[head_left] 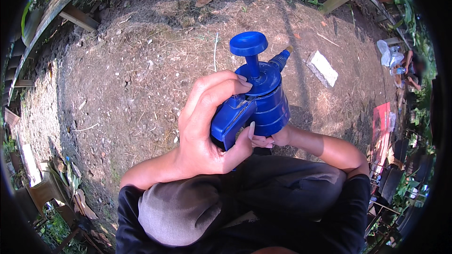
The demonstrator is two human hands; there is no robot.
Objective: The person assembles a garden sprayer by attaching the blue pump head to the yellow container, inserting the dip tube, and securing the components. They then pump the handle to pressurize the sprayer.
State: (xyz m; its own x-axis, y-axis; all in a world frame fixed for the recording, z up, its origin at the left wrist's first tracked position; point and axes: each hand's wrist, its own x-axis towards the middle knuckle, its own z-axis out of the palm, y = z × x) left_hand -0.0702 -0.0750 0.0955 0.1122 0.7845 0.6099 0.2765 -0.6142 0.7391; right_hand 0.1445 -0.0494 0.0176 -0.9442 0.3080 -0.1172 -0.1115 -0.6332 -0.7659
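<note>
The blue pump sprayer [263, 103] is held in the air above bare earth [141, 66], carried by both hands. Its long axis runs nearly upright, pump knob [248, 43] on top, nozzle [281, 58] pointing up and to the right. The left hand [207, 122] has its fingers [221, 89] wrapped over the handle; the right hand [270, 138] cups the base from underneath.

Blue sprayer bottle [263, 99], white brick [323, 68]
</note>
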